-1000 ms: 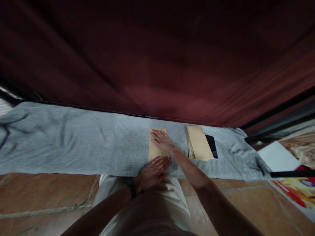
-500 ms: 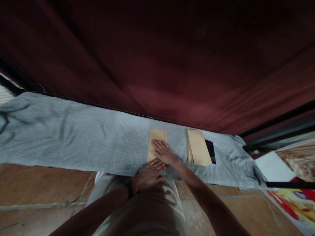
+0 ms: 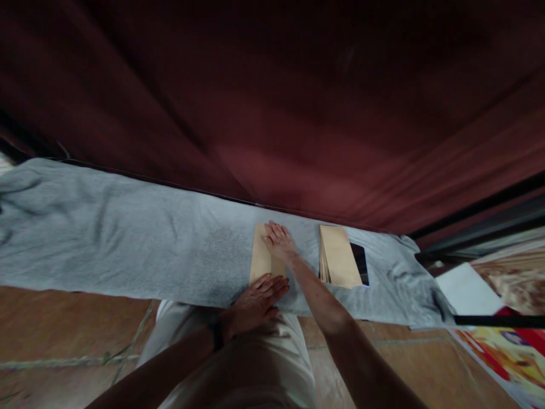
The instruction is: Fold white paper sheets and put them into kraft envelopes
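A tan paper envelope (image 3: 260,258) lies flat on a grey cloth (image 3: 140,238) in front of me. My right hand (image 3: 280,240) rests palm down on its far right part, fingers stretched out. Across the near end of the envelope lies my left hand (image 3: 258,298), fingers extended and a dark band on the wrist. A stack of similar tan envelopes (image 3: 340,258), slightly fanned at its left side, sits to the right. Partly covered by that stack is a dark flat device that looks like a phone (image 3: 360,264).
A dark red fabric wall (image 3: 272,142) rises behind the cloth. Black bars (image 3: 485,221) stand at the right. Beyond the cloth's right end are a white flat piece (image 3: 468,288) and a colourful printed sheet (image 3: 511,358). Brown floor tiles (image 3: 68,318) show below.
My right hand has slid away from me along the envelope, toward its far edge. My left hand stays at the near end. The view has shifted slightly.
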Demonstrator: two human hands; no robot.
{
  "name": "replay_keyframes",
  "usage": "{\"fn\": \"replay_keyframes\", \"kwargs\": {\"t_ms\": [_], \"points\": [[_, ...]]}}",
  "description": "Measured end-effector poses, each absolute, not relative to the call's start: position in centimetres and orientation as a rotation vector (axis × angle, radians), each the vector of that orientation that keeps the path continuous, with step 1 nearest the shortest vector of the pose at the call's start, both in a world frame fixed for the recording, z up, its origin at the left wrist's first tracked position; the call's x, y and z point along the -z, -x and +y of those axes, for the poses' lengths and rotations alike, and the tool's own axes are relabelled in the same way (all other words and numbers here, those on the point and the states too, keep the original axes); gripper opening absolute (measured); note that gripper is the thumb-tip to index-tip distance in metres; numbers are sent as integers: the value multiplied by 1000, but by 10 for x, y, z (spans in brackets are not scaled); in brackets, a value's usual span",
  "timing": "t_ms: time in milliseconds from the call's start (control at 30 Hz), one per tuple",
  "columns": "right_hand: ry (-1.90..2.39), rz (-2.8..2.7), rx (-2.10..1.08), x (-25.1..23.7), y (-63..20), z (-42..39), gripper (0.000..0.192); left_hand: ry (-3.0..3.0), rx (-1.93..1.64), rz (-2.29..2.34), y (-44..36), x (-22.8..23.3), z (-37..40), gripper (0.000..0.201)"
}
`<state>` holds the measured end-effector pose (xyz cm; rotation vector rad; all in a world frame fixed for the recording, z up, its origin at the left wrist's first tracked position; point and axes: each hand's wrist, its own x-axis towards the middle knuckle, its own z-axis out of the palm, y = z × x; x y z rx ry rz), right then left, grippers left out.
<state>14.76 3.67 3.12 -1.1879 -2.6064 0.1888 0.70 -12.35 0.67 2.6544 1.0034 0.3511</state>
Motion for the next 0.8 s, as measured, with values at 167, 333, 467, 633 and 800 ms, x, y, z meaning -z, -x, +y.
{"fn": "replay_keyframes", "kwargs": {"t_ms": [167,333,467,633,800], "points": [[1248,-2547,-160,-29,-141,37,41,-2652,-353,1037,-8,-8,-129,66],[1266,-2603,-207,-11,-153,7,50,-2642,-373,1035,-6,-8,-131,60],[1054,-2726,-309,-7,-183,-37,47,-2615,-352,1042,-5,-4,-133,57],[1035,-2720,-337,-9,-216,-96,52,-2613,-337,1082,10,1,-144,60],[1067,-2713,-293,-7,-231,-130,62,-2613,-366,1085,35,8,-152,66]]}}
